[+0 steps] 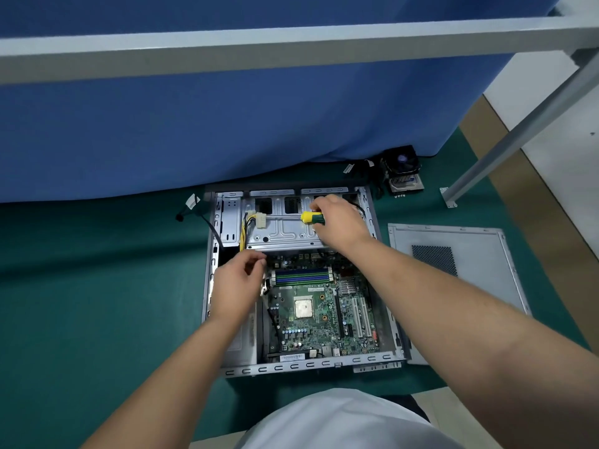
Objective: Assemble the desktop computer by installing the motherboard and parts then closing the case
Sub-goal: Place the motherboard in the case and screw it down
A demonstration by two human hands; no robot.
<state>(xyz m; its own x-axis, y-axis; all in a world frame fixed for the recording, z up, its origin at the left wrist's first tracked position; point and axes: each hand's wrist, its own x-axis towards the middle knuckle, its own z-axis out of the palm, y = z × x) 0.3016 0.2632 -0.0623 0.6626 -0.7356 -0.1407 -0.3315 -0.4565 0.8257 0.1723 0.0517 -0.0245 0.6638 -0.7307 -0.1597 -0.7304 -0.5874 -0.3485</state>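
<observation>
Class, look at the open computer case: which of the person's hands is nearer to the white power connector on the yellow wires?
Left. The left hand hangs just below the white power connector, by the case's left wall. The right hand, gripping the screwdriver, sits farther off to the connector's right.

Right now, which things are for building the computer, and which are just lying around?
For the job: open case, motherboard, screwdriver in the right hand, left hand, side panel, cooler fan.

Lying about: blue cloth, metal frame leg.
</observation>
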